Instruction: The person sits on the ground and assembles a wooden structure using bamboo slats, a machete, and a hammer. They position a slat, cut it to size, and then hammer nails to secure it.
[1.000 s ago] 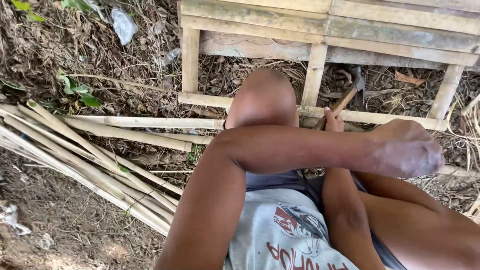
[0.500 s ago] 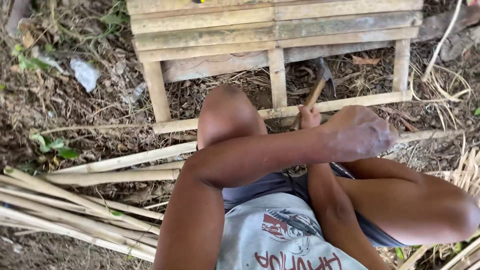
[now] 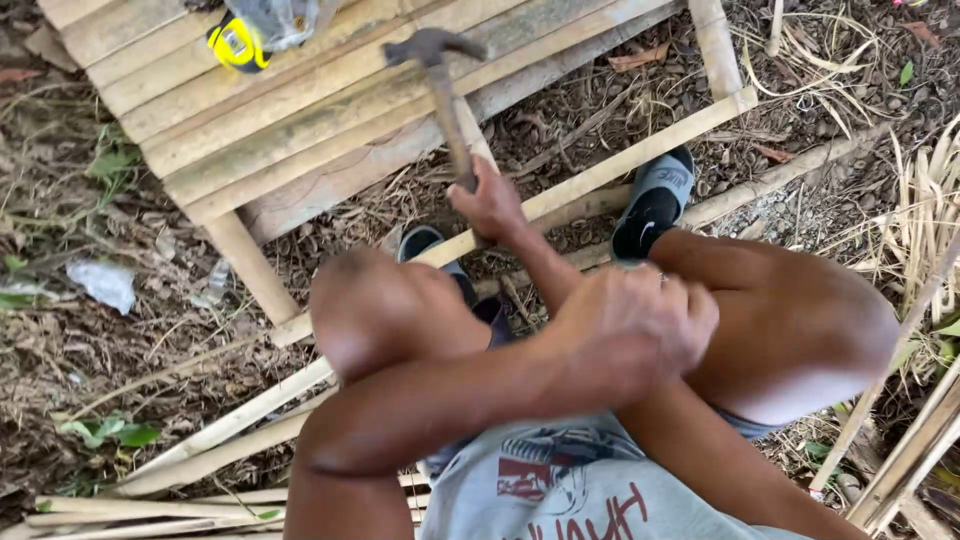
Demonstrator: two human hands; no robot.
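The fingers of the right hand (image 3: 490, 205) clamp around the wooden handle of one hammer (image 3: 447, 95), whose metal head points toward eleven o'clock, raised over the bamboo frame (image 3: 330, 120). The left hand (image 3: 640, 325), at about five o'clock from the hammer, rests curled on the right forearm, holding nothing. Two dark sandals (image 3: 652, 205) stand beside the frame's lowest slat. One yellow tape measure (image 3: 235, 42) lies on the frame at eleven o'clock. Loose bamboo strips (image 3: 150, 495) lie at seven o'clock.
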